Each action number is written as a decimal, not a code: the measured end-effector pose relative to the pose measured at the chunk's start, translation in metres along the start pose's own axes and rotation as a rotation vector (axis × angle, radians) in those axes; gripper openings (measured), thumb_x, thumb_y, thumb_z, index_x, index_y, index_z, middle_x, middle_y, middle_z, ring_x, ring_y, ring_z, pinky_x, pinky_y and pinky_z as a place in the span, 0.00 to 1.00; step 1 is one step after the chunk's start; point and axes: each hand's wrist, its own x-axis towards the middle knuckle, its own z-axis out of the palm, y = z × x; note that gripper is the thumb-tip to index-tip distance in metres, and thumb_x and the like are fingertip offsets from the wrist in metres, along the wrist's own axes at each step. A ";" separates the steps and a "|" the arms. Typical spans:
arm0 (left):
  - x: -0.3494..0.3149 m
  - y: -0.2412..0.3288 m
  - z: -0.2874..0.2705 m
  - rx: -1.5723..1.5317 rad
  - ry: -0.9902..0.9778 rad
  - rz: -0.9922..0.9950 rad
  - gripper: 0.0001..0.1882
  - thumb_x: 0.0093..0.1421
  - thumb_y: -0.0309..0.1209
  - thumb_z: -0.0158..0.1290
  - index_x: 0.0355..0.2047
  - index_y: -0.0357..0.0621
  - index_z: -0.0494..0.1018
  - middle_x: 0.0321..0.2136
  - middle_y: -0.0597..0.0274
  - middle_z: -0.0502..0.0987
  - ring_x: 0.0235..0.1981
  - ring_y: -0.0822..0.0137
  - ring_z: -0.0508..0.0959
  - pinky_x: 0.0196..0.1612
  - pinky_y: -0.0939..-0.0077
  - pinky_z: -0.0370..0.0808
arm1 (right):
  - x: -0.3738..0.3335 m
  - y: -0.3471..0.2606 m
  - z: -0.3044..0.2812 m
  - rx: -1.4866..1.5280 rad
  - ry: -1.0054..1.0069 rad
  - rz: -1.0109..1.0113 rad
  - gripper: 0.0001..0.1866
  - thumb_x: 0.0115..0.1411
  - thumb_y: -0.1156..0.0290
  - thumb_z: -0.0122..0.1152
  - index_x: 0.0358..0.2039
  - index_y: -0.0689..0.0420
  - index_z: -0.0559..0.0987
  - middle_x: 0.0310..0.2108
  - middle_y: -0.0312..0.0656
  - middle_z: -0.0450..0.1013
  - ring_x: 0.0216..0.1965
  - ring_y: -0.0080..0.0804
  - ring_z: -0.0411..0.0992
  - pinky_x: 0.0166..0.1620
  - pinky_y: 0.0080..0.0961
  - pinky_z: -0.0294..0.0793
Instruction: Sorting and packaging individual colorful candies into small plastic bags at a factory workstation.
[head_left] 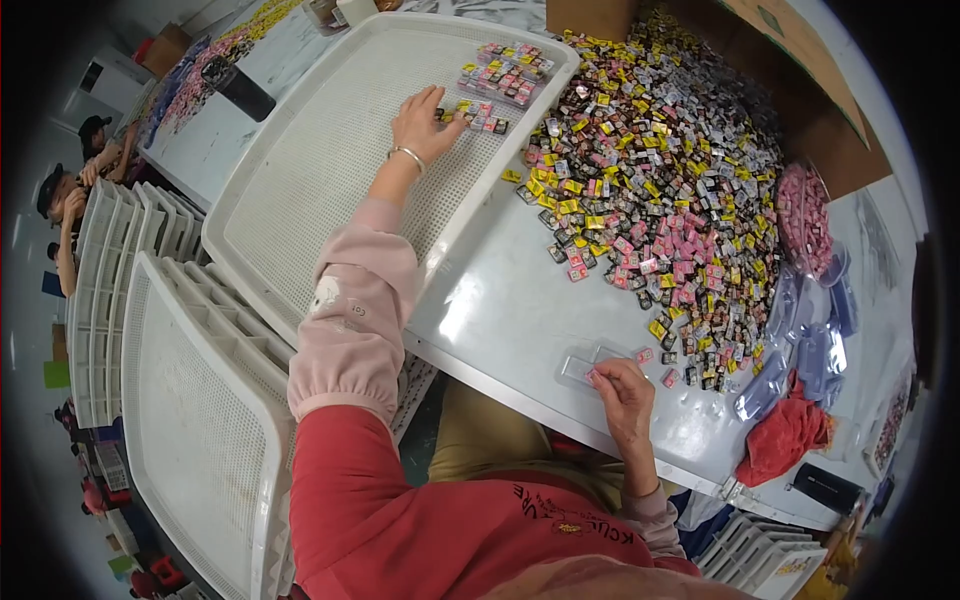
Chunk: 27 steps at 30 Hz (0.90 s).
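My left hand (428,125) reaches over the white perforated tray (350,130). Its fingers are spread beside a clear box of small wrapped pieces (482,117), with the thumb at the box's near left end. Just beyond lies a group of similar filled boxes (508,75), in pink, black and yellow. Low over the table's front edge, my right hand (627,405) pinches a clear plastic case (580,368) between thumb and fingers. The case looks unfilled. A few pink pieces (669,378) lie beside that hand.
A large heap of small wrapped pieces (670,200) covers the table's right side, against a cardboard box (830,150). Clear plastic cases (765,385) and a red cloth (785,435) lie at right. Stacked white trays (190,400) stand at left. Other people (65,190) sit far left.
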 end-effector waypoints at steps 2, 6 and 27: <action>0.005 0.004 -0.003 0.061 -0.111 0.028 0.42 0.48 0.55 0.59 0.59 0.46 0.65 0.60 0.56 0.66 0.61 0.50 0.64 0.61 0.57 0.62 | -0.003 0.004 0.002 -0.051 0.051 -0.042 0.04 0.57 0.85 0.58 0.34 0.67 0.77 0.36 0.40 0.71 0.36 0.23 0.71 0.40 0.16 0.73; 0.025 -0.003 -0.005 0.076 -0.375 0.012 0.50 0.36 0.61 0.66 0.58 0.52 0.67 0.60 0.57 0.64 0.60 0.53 0.64 0.59 0.53 0.64 | -0.001 0.000 0.009 -0.091 0.067 -0.079 0.04 0.56 0.85 0.59 0.33 0.67 0.77 0.35 0.41 0.72 0.35 0.24 0.72 0.39 0.17 0.74; -0.017 -0.028 -0.024 -0.236 -0.211 -0.200 0.45 0.33 0.49 0.68 0.51 0.36 0.70 0.36 0.48 0.79 0.38 0.54 0.79 0.48 0.68 0.75 | 0.000 -0.005 -0.021 -0.416 0.211 -0.291 0.05 0.53 0.81 0.61 0.32 0.63 0.78 0.34 0.46 0.73 0.33 0.40 0.74 0.36 0.28 0.73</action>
